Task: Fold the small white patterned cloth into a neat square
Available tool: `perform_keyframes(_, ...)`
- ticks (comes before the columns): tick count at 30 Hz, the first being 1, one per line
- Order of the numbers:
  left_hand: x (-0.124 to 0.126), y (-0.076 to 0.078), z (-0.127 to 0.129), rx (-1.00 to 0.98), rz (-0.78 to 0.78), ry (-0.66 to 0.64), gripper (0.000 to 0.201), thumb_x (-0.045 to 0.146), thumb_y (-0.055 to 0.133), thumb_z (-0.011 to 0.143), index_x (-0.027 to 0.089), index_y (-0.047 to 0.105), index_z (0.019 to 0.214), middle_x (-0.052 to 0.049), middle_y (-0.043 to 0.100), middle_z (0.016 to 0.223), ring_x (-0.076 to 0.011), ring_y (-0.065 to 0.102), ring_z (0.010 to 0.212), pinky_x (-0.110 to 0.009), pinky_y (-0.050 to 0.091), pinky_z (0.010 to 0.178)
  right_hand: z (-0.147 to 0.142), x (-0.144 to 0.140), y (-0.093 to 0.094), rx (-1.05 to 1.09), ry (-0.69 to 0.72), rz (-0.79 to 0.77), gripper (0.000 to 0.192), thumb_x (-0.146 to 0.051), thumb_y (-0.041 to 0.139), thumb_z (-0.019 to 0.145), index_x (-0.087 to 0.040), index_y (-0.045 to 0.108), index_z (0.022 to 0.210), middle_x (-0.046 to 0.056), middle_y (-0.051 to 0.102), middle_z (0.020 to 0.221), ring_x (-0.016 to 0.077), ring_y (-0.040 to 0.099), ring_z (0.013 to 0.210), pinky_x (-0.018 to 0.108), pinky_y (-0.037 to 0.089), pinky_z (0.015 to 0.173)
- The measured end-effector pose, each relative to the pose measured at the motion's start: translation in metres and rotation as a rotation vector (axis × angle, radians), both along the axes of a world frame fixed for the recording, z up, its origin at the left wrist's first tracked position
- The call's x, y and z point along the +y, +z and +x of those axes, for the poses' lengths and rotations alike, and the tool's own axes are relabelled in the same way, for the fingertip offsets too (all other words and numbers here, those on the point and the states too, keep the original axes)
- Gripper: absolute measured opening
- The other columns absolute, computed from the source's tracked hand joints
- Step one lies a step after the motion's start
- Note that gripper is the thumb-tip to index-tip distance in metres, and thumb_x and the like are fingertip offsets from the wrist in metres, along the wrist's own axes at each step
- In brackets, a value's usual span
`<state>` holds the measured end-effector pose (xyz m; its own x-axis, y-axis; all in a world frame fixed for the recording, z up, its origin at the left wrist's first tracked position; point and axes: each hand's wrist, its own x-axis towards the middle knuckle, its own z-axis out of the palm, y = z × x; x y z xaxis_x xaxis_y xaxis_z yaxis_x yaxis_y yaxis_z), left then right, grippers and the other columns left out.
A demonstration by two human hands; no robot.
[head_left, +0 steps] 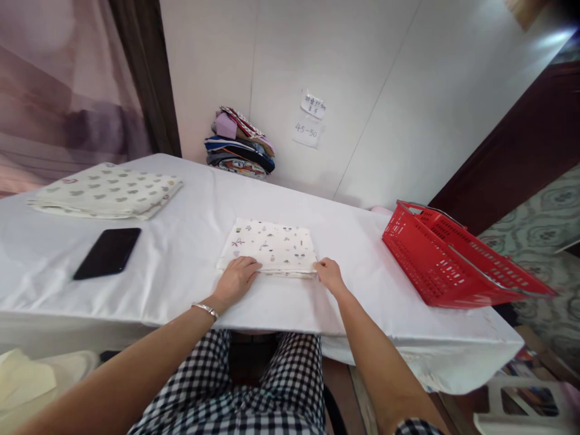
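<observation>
A small folded white cloth [272,244] with a scattered print of little plants and figures lies flat on the table in front of me. At its near left edge is my left hand [238,276], a bracelet on the wrist, with the fingers curled over the cloth's edge. My right hand [328,272] pinches the near right corner between thumb and fingers. Several layers show along the front fold. The fingertips of both hands are partly hidden.
A white-covered table [190,290] spans the view. On its left lie a larger folded patterned cloth [109,190] and a black phone [107,254]. A red basket [421,260] stands at the right. Folded clothes [240,145] are stacked by the wall at the back.
</observation>
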<state>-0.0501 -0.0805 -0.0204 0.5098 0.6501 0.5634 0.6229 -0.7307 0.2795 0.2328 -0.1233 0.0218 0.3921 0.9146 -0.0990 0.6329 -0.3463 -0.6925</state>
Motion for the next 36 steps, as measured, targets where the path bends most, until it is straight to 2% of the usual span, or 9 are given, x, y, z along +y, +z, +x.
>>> perform_keyframes(3, -0.001, 0.001, 0.000, -0.010, -0.003, -0.002, 0.026, 0.024, 0.041, 0.089, 0.019, 0.065, 0.098, -0.008, 0.063, 0.094, -0.0227, 0.054, 0.092, -0.041, 0.044, 0.083, 0.000, -0.002, -0.008, 0.085, 0.009, -0.065, 0.024, -0.032, 0.052, 0.078, -0.020, 0.047, 0.058, -0.003, 0.050, 0.041, 0.0107, 0.047, 0.039, 0.022, 0.033, 0.045)
perform_keyframes(7, -0.001, 0.001, 0.000, -0.008, -0.003, 0.007, 0.024, 0.022, 0.042, 0.089, 0.020, 0.065, 0.097, -0.008, 0.063, 0.092, -0.0224, 0.055, 0.091, -0.041, 0.044, 0.083, -0.003, -0.003, -0.018, 0.229, 0.008, -0.123, 0.020, -0.036, 0.053, 0.080, -0.020, 0.047, 0.069, 0.000, 0.060, 0.051, 0.0112, 0.050, 0.035, 0.022, 0.034, 0.039)
perform_keyframes(15, -0.001, -0.001, -0.001, -0.020, 0.023, 0.006, 0.023, 0.022, 0.043, 0.089, 0.020, 0.065, 0.097, -0.007, 0.062, 0.092, -0.0214, 0.055, 0.090, -0.039, 0.045, 0.081, -0.006, -0.004, -0.019, 0.353, -0.056, 0.015, 0.019, -0.033, 0.053, 0.077, -0.020, 0.045, 0.065, -0.005, 0.053, 0.051, 0.0070, 0.044, 0.037, 0.020, 0.031, 0.037)
perform_keyframes(23, -0.002, -0.002, -0.001, 0.003, 0.036, 0.002, 0.024, 0.021, 0.043, 0.090, 0.019, 0.064, 0.099, -0.007, 0.063, 0.094, -0.0213, 0.055, 0.092, -0.039, 0.044, 0.084, -0.002, -0.004, -0.024, 0.237, -0.044, -0.010, 0.020, -0.032, 0.054, 0.076, -0.020, 0.047, 0.062, -0.003, 0.053, 0.049, 0.0109, 0.047, 0.040, 0.024, 0.035, 0.043)
perform_keyframes(26, -0.003, -0.002, 0.000, 0.015, 0.040, 0.017, 0.023, 0.021, 0.042, 0.091, 0.019, 0.064, 0.099, -0.007, 0.063, 0.094, -0.0217, 0.054, 0.092, -0.039, 0.043, 0.084, -0.002, -0.007, -0.013, 0.014, -0.024, 0.040, 0.016, -0.033, 0.058, 0.075, -0.019, 0.052, 0.068, 0.004, 0.060, 0.062, 0.0169, 0.056, 0.057, 0.027, 0.039, 0.052)
perform_keyframes(28, -0.003, -0.002, 0.001, 0.018, 0.037, 0.017, 0.023, 0.021, 0.043, 0.090, 0.018, 0.064, 0.099, -0.007, 0.063, 0.094, -0.0217, 0.054, 0.091, -0.039, 0.044, 0.083, -0.010, -0.010, -0.002, -0.273, 0.055, 0.211, 0.012, -0.031, 0.057, 0.078, -0.019, 0.057, 0.079, 0.009, 0.063, 0.081, 0.0218, 0.059, 0.078, 0.030, 0.043, 0.063)
perform_keyframes(30, -0.003, -0.002, 0.001, 0.010, 0.035, 0.013, 0.023, 0.021, 0.043, 0.090, 0.019, 0.064, 0.099, -0.007, 0.063, 0.093, -0.0214, 0.054, 0.091, -0.039, 0.044, 0.082, -0.023, -0.012, 0.006, -0.496, 0.230, 0.420, 0.017, -0.029, 0.051, 0.083, -0.018, 0.058, 0.094, 0.011, 0.062, 0.098, 0.0238, 0.056, 0.095, 0.034, 0.045, 0.075)
perform_keyframes(33, -0.003, -0.004, 0.001, -0.008, 0.035, 0.006, 0.024, 0.021, 0.042, 0.091, 0.019, 0.064, 0.099, -0.007, 0.063, 0.093, -0.0211, 0.054, 0.092, -0.039, 0.043, 0.083, -0.042, -0.011, 0.006, -0.545, 0.486, 0.595, 0.027, -0.029, 0.046, 0.088, -0.017, 0.056, 0.110, 0.011, 0.058, 0.114, 0.0222, 0.052, 0.108, 0.036, 0.043, 0.091)
perform_keyframes(36, -0.002, -0.004, 0.000, -0.013, 0.031, 0.002, 0.023, 0.021, 0.044, 0.090, 0.019, 0.064, 0.100, -0.007, 0.063, 0.094, -0.0210, 0.054, 0.092, -0.039, 0.043, 0.084, -0.041, -0.009, -0.012, -0.561, 0.568, 0.581, 0.032, -0.028, 0.048, 0.087, -0.017, 0.056, 0.116, 0.011, 0.058, 0.119, 0.0215, 0.051, 0.112, 0.038, 0.041, 0.096)
